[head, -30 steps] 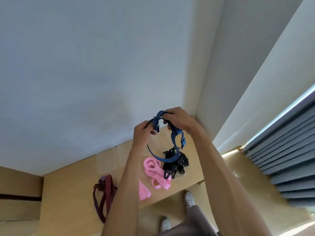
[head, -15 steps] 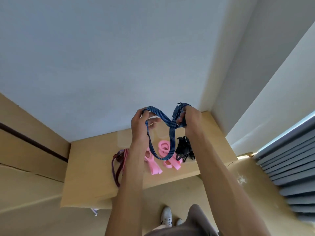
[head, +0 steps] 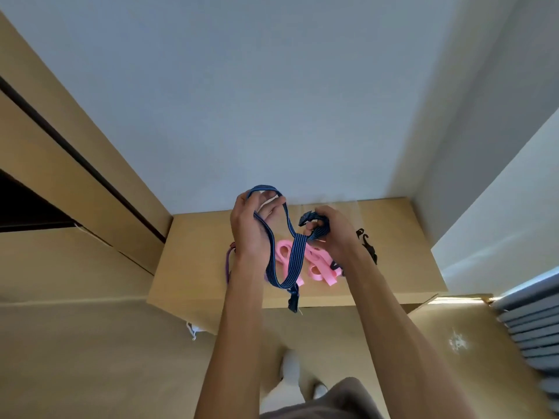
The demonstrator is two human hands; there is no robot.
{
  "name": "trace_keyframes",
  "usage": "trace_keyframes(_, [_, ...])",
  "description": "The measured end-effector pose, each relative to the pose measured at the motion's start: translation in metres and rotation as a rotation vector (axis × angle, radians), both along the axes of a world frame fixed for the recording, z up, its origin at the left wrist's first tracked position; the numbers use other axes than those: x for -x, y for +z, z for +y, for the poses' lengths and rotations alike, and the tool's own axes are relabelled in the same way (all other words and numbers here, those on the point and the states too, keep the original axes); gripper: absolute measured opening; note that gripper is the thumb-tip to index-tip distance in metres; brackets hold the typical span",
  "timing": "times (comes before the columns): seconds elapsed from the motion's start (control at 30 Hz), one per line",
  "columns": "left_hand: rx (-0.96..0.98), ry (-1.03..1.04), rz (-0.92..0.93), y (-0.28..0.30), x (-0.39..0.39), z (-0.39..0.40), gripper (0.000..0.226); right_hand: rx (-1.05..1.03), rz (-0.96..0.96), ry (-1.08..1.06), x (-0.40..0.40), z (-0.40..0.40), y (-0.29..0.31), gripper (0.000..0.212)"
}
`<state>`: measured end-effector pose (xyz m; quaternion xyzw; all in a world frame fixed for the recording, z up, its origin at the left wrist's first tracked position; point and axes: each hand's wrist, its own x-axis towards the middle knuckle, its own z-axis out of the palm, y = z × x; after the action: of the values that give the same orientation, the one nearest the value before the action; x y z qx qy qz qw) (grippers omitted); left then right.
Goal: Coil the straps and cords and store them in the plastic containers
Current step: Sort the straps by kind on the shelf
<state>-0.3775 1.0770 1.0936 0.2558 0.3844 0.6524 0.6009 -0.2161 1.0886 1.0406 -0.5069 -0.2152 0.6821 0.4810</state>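
The blue striped elastic strap is up in the air between both hands, above the tan wooden tabletop, one long loop sagging toward six o'clock with a dark clip dangling at the bottom. Left hand, at nine o'clock of the loop, has the strap draped over its curled fingers. Right hand, at three o'clock, pinches the bunched end tight, fingers closed on it. To coil well from here, I'd say feed even wraps round the left fingers, keep the band flat, and tuck the clip last. Beneath lie pink flat straps, a black cord at three o'clock, and a maroon strap at nine. No plastic containers are clearly visible.
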Motion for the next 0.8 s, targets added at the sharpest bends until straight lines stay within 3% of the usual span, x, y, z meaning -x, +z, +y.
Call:
trace_keyframes(0.13, [-0.064,-0.077,-0.079,0.01,-0.002,-0.006,0.006,0.089,-0.207,0.118,0.011,0.008,-0.007,0.022])
trace_keyframes(0.2, [-0.115,-0.148,-0.071,0.013,-0.003,-0.004,0.012,0.115,-0.146,0.221,0.023,0.009,-0.011,0.03])
trace_keyframes(0.27, [-0.164,-0.205,-0.039,0.016,0.001,-0.001,0.014,0.122,-0.009,0.24,0.037,0.012,-0.014,0.023])
trace_keyframes(0.37, [-0.204,-0.212,-0.023,0.017,0.018,0.0,0.012,0.152,0.212,0.101,0.048,0.028,-0.015,0.017])
trace_keyframes(0.47, [-0.225,-0.172,0.025,0.024,0.042,0.009,0.013,0.203,0.196,-0.049,0.053,0.045,-0.022,0.015])
trace_keyframes(0.53, [-0.247,-0.155,0.127,0.038,0.057,0.024,0.011,0.253,0.067,-0.041,0.062,0.05,-0.03,0.014])
trace_keyframes(0.6, [-0.28,-0.134,0.348,0.056,0.066,0.044,0.011,0.298,-0.088,0.021,0.076,0.054,-0.036,0.018])
trace_keyframes(0.7, [-0.337,-0.169,0.558,0.081,0.073,0.072,0.012,0.35,-0.254,0.259,0.09,0.06,-0.031,0.038])
trace_keyframes(0.77, [-0.364,-0.201,0.638,0.093,0.078,0.088,0.01,0.299,-0.688,0.404,0.095,0.065,-0.022,0.045])
trace_keyframes(0.8, [-0.374,-0.217,0.672,0.097,0.081,0.094,0.009,0.255,-0.93,0.353,0.098,0.068,-0.018,0.048])
